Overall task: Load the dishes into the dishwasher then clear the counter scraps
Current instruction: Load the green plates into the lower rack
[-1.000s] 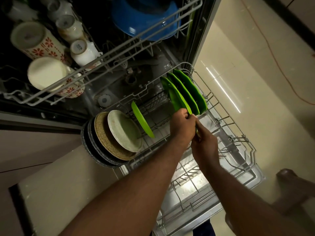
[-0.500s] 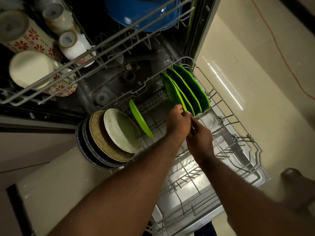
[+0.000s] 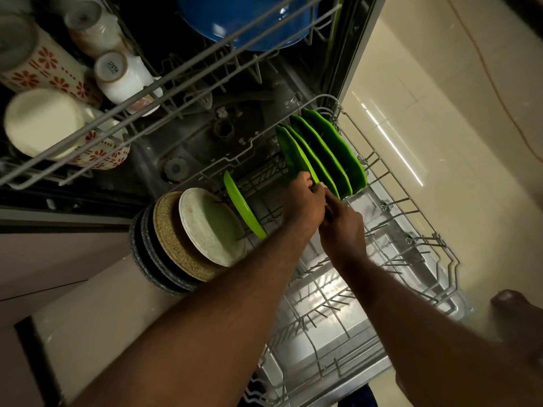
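Already the load looks well along. Cups point(image 3: 123, 74) and a blue bowl point(image 3: 244, 22) sit in the upper rack point(image 3: 176, 83). Round plates point(image 3: 211, 227) stand at the left of the lower rack point(image 3: 426, 239), with a lone green plate point(image 3: 244, 210) just beside them and a green row point(image 3: 332, 154) at the far right. Much of the wire is bare, so I judge more can go in. The desk and its scraps are out of view.

The left grip point(image 3: 305, 201) curls its fingers round the near edge of the end plate point(image 3: 288, 151), the leftmost of the green row. The right grip point(image 3: 343, 230) touches the left, fingers bent toward that same edge, but its contact is hidden, so I cannot tell what it holds.
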